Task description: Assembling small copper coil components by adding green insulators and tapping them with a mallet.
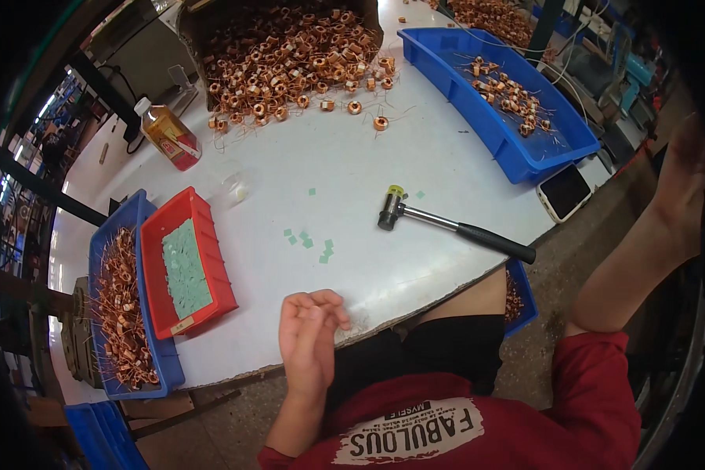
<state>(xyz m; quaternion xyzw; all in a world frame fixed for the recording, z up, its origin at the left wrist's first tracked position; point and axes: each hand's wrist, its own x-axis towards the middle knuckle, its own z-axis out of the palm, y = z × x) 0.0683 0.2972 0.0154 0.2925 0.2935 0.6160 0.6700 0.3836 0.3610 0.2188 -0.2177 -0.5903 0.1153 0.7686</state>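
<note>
Head view: left hand (pixel 312 338) rests at the white table (pixel 305 172) edge, lower centre, fingers curled loosely, gripping nothing; right hand (pixel 685 184) lifted far right, fingers unclear. Nearest green paper squares (pixel 313 243) need a gentle fingertip pinch.

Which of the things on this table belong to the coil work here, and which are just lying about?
In use:
left hand, curled at the table edge
mallet
coil pile
blue tray of coils
red bin of green pads
green squares

Lying about:
bottle
phone

The right hand is raised off to the side.
</note>
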